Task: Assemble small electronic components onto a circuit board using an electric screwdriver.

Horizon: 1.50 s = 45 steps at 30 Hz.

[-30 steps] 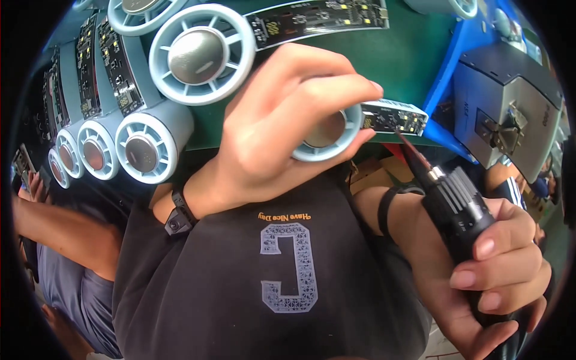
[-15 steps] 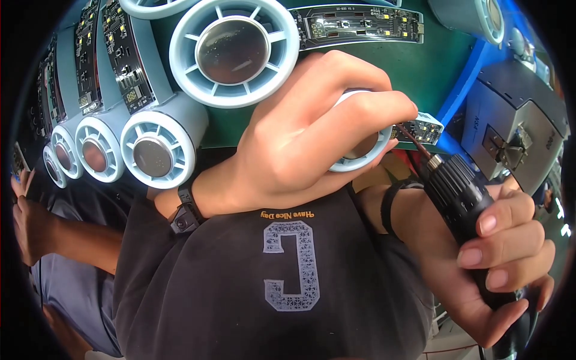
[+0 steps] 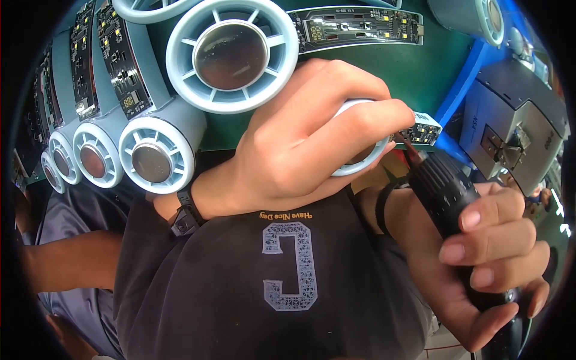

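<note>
head view: the left hand bends its fingers around a round, pale blue piece and pinches it. this piece is at the near edge of the green surface, toward the near right corner. a small board sits just right of it. the right hand wraps around a black tool. its thin tip is by the board; i cannot tell if they touch. more round pieces line up to the left, by the near edge.
</note>
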Each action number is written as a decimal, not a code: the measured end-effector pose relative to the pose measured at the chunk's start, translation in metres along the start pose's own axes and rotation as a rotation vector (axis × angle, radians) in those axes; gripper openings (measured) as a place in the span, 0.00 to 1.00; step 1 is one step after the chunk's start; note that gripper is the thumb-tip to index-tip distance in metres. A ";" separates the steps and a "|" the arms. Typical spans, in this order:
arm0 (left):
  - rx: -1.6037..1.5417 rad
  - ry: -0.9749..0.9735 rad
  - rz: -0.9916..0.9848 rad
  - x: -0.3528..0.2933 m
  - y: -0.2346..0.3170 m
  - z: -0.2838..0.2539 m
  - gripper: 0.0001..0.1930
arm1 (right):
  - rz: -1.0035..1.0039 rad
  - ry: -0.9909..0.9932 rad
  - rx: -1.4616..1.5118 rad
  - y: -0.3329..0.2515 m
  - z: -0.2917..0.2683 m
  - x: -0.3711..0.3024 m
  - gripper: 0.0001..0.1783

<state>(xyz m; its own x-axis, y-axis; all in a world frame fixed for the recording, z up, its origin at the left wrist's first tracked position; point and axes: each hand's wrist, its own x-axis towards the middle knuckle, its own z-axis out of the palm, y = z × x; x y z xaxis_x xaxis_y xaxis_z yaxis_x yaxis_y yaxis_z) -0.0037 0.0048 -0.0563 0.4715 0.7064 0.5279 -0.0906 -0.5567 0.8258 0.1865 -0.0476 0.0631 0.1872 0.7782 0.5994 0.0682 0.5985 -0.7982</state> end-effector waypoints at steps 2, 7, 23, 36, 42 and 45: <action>0.006 0.011 -0.035 -0.002 0.004 0.002 0.28 | -0.022 0.061 0.049 -0.004 -0.001 0.000 0.14; -0.009 -0.005 -0.034 0.003 0.006 -0.003 0.26 | -0.094 0.219 0.165 -0.014 -0.002 -0.002 0.13; 0.175 0.055 0.091 0.005 0.022 0.001 0.11 | -0.105 0.241 0.242 -0.028 -0.013 -0.015 0.17; 0.339 -0.030 0.162 0.008 0.030 0.008 0.13 | 0.050 -0.245 -0.059 -0.059 -0.016 -0.018 0.30; 0.323 -0.031 0.155 0.009 0.030 0.007 0.13 | 0.010 -0.212 -0.073 -0.048 -0.006 -0.020 0.27; 0.334 0.059 0.162 0.010 0.024 0.014 0.07 | -0.177 -0.099 0.044 -0.035 0.003 -0.024 0.27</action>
<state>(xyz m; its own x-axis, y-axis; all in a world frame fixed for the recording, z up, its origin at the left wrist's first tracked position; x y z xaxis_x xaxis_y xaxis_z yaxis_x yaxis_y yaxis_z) 0.0113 -0.0078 -0.0338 0.4220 0.6163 0.6649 0.1356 -0.7681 0.6259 0.1769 -0.0865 0.0773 0.0784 0.6737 0.7348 0.0485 0.7337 -0.6778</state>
